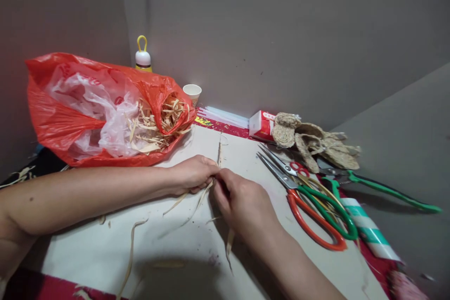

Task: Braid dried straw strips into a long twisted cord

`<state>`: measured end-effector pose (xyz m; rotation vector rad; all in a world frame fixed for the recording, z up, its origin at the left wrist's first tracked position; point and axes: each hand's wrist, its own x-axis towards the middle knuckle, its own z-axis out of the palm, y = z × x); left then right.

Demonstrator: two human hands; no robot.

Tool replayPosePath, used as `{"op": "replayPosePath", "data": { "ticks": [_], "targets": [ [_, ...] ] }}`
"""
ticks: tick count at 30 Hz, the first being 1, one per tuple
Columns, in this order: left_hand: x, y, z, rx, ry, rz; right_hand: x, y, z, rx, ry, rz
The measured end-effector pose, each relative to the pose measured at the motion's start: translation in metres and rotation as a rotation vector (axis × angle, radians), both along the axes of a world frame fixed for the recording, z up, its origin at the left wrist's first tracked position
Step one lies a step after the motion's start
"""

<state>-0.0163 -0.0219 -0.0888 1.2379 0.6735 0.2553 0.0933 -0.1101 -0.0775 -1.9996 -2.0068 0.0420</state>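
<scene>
My left hand [197, 174] and my right hand [246, 201] meet over the white board [168, 243], both closed in a pinch. Between their fingertips are pale, dried husk-like strips. A thin stem wrapped in the same pale material [220, 153] points up and away from the fingers, with a fine wire-like loop at its far tip. Below my hands dangle loose strip ends [200, 201]; another strip [229, 243] hangs under my right hand. Fingers cover the spot where the strips meet the stem. One long loose strip [131, 253] lies nearer to me.
At the left lies an open red plastic bag [66, 117] holding dried strips [149, 131]. Behind are a bottle [143, 59], a paper cup [192, 91] and pale sticks [225, 116]. At right lie scissors [298, 201], green-handled pliers [390, 187], woven pieces [309, 140], a red-white box [262, 124] and a striped roll [369, 229].
</scene>
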Motion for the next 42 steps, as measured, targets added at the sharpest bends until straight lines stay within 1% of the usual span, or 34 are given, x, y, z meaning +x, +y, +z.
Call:
{"op": "replayPosePath", "data": {
  "ticks": [2, 4, 6, 7, 9, 10, 11, 13, 14, 15, 17, 19, 20, 22, 25, 27, 29, 33, 37, 39, 42],
  "targets": [
    [0.000, 0.001, 0.000, -0.031, 0.027, 0.001, -0.004, -0.003, 0.000, 0.024, -0.096, 0.067],
    [0.000, 0.002, 0.000, -0.023, 0.042, 0.000, -0.007, -0.004, 0.002, 0.009, -0.160, 0.101],
    [0.000, 0.003, -0.001, 0.003, 0.059, -0.007, -0.006, -0.005, 0.006, -0.028, -0.165, 0.124],
    [0.000, 0.003, -0.002, 0.019, 0.064, -0.011, -0.004, -0.004, 0.010, -0.054, -0.122, 0.147],
    [-0.001, 0.004, -0.004, 0.041, 0.053, -0.022, 0.005, -0.003, 0.018, -0.099, 0.068, 0.178],
    [-0.001, 0.004, -0.004, 0.045, 0.047, -0.025, 0.012, -0.001, 0.021, -0.104, 0.196, 0.166],
    [-0.001, 0.004, -0.003, 0.048, 0.046, -0.028, 0.019, 0.001, 0.024, -0.093, 0.327, 0.120],
    [-0.001, 0.004, -0.001, 0.046, 0.064, -0.029, 0.034, 0.007, 0.026, -0.034, 0.521, -0.060],
    [-0.001, 0.004, 0.000, 0.043, 0.079, -0.027, 0.040, 0.010, 0.025, -0.046, 0.596, -0.134],
    [0.000, 0.004, 0.002, 0.033, 0.087, -0.021, 0.045, 0.013, 0.022, -0.120, 0.692, -0.165],
    [0.001, 0.003, 0.004, -0.006, 0.050, -0.006, 0.047, 0.017, 0.015, -0.317, 0.924, -0.131],
    [0.001, 0.003, 0.002, -0.042, -0.026, -0.008, 0.043, 0.018, 0.007, -0.474, 1.112, -0.044],
    [0.001, 0.004, 0.000, -0.053, -0.071, -0.028, 0.039, 0.019, 0.004, -0.524, 1.185, -0.007],
    [0.001, 0.006, -0.006, -0.055, -0.150, -0.096, 0.034, 0.019, 0.000, -0.588, 1.315, 0.024],
    [0.000, 0.010, -0.012, 0.015, -0.167, -0.163, 0.031, 0.019, -0.001, -0.633, 1.454, -0.012],
    [-0.001, 0.012, -0.012, 0.082, -0.106, -0.169, 0.033, 0.020, 0.000, -0.640, 1.465, -0.044],
    [-0.002, 0.013, -0.009, 0.108, -0.049, -0.163, 0.036, 0.021, 0.001, -0.632, 1.432, -0.055],
    [-0.002, 0.014, -0.001, 0.095, -0.004, -0.157, 0.040, 0.022, 0.003, -0.632, 1.358, -0.018],
    [-0.002, 0.017, 0.005, 0.097, 0.003, -0.228, 0.041, 0.022, 0.006, -0.659, 1.312, -0.010],
    [-0.003, 0.019, 0.006, 0.084, 0.001, -0.246, 0.042, 0.022, 0.005, -0.680, 1.317, -0.020],
    [-0.005, 0.021, 0.006, 0.079, -0.012, -0.247, 0.045, 0.023, 0.003, -0.701, 1.382, -0.018]
  ]
}}
